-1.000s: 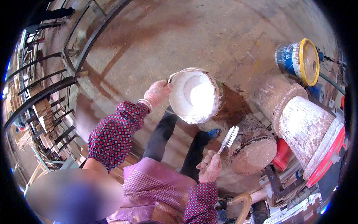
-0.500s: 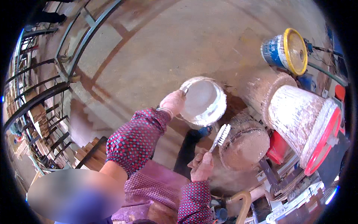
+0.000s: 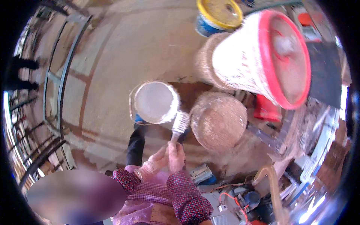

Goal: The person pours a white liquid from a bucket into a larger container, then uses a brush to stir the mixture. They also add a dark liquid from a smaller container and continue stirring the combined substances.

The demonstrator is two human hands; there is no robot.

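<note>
My right hand (image 3: 176,156), in a pale pink glove, is closed round the handle of a white-bristled brush (image 3: 180,123). The brush head points up, beside the right rim of a whitish bucket (image 3: 176,106). Pale grey material fills the inside of that bucket, and its wire handle hangs on the left side. My left hand (image 3: 155,162), gloved too, is up against the right hand near the lower end of the brush handle. Blur and overlap hide its fingers, so I cannot tell whether it grips the handle.
Right of the bucket stands a crusted brown drum (image 3: 220,122). Beyond it is a large white bucket with a red rim (image 3: 267,60), then a blue bucket with a yellow lid (image 3: 221,14). A metal frame (image 3: 67,75) stands left. A ribbed hose (image 3: 273,187) and cables lie lower right.
My left hand has let go of the bucket and come back to my right hand. The brush has moved next to the bucket's rim. The view has swung right.
</note>
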